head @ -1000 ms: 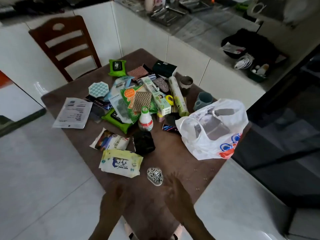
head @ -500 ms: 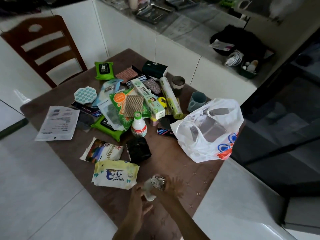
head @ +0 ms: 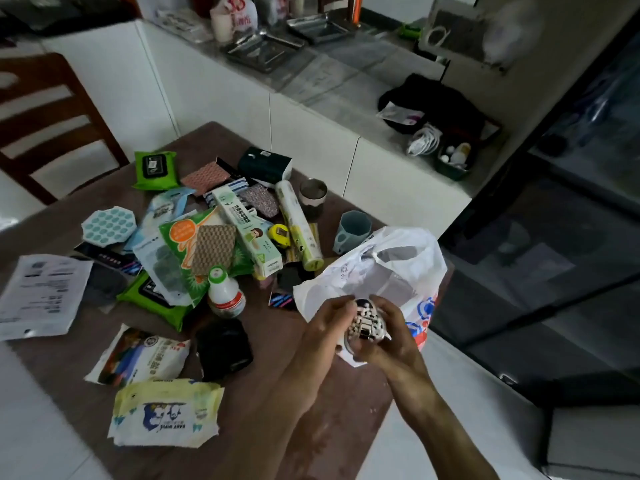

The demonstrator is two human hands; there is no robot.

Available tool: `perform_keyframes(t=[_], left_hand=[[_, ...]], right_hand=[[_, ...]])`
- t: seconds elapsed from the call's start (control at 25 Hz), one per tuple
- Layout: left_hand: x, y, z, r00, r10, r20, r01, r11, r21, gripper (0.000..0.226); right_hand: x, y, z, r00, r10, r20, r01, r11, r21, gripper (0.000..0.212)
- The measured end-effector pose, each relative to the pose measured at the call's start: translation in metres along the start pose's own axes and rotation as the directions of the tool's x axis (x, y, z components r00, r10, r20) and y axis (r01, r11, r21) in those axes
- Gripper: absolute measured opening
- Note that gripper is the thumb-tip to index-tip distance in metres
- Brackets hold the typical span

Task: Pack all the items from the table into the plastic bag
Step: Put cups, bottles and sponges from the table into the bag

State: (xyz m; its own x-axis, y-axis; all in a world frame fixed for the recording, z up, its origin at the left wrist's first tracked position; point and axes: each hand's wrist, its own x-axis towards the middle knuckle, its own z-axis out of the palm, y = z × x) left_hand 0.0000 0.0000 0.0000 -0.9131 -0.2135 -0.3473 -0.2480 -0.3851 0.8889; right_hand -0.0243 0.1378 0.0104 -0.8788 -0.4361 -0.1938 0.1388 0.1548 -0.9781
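A white plastic bag (head: 391,268) with red and blue print lies open at the right edge of the brown table (head: 263,341). Right in front of its mouth, both hands hold a small clear oval case of white pellets (head: 367,322): my left hand (head: 325,323) grips its left side, my right hand (head: 388,337) cups its right and underside. Many items lie across the table: a yellow wipes pack (head: 166,414), a black pouch (head: 223,348), a small white bottle with a green cap (head: 225,292), a long white-green box (head: 247,233), a blue cup (head: 353,232).
A wooden chair (head: 45,123) stands at the table's far left. A white counter (head: 346,84) with metal trays and a black bag runs behind. White floor tiles lie left and right of the table. A dark glass cabinet (head: 554,254) is at the right.
Both hands picked up the pellet case from the table's near edge and carried it up and to the right, to the bag's mouth. The camera moved closer.
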Motion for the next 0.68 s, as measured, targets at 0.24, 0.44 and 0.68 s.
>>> perform_keyframes(t=[0.24, 0.44, 0.68], left_hand=[[0.063, -0.035, 0.011, 0.947, 0.199, -0.251, 0.063, 0.652, 0.756, 0.07], [0.081, -0.056, 0.027, 0.924, 0.074, -0.375, 0.18, 0.782, 0.596, 0.05], [0.075, -0.06, 0.027, 0.852, 0.137, -0.506, 0.124, 0.885, 0.448, 0.027]], right_hand=[[0.116, 0.049, -0.083, 0.976, 0.206, -0.074, -0.219, 0.939, -0.265, 0.072], [0.162, 0.114, -0.081, 0.983, 0.182, 0.01, -0.109, 0.635, -0.765, 0.106], [0.17, 0.144, -0.102, 0.976, 0.17, 0.139, 0.043, 0.474, -0.879, 0.058]])
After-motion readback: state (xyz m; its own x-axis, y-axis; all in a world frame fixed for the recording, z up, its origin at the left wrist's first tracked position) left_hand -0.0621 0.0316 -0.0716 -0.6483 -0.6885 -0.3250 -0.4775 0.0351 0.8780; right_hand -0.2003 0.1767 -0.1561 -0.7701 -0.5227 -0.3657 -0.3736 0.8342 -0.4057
